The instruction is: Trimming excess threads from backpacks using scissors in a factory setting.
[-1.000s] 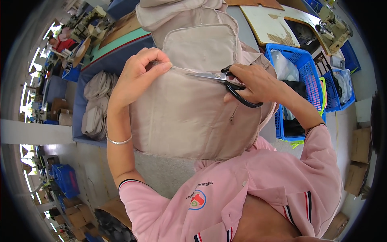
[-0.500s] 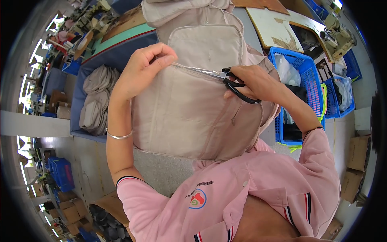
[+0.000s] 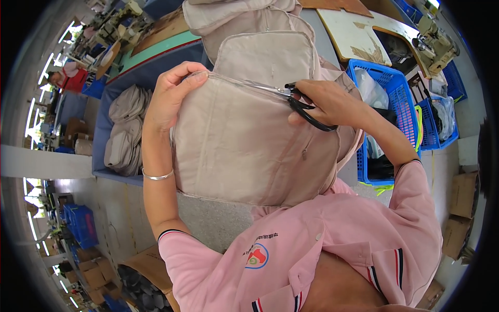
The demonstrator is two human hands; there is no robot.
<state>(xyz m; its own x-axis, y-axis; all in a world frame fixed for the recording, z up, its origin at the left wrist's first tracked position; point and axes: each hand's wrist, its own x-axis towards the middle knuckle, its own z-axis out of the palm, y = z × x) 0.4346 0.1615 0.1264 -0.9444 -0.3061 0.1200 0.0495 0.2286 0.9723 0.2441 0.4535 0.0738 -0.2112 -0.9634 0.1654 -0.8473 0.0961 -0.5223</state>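
Note:
A beige fabric backpack [image 3: 249, 140] is held up in front of me, its back panel facing the camera. My left hand [image 3: 174, 96] pinches its upper left edge. My right hand [image 3: 327, 101] grips black-handled scissors [image 3: 291, 96], whose blades lie along the bag's top seam and point left. Another beige bag part [image 3: 270, 54] shows just above the seam.
A blue bin [image 3: 112, 125] at left holds folded beige bags [image 3: 125, 130]. Blue plastic crates [image 3: 387, 104] stand at right with bagged items. A sewing machine table [image 3: 374, 31] is at the upper right. Cardboard boxes [image 3: 462, 197] sit on the floor. Another person [image 3: 67, 80] works far left.
The bag has been raised slightly and both hands shifted up with it. The scissors have stayed along the top seam.

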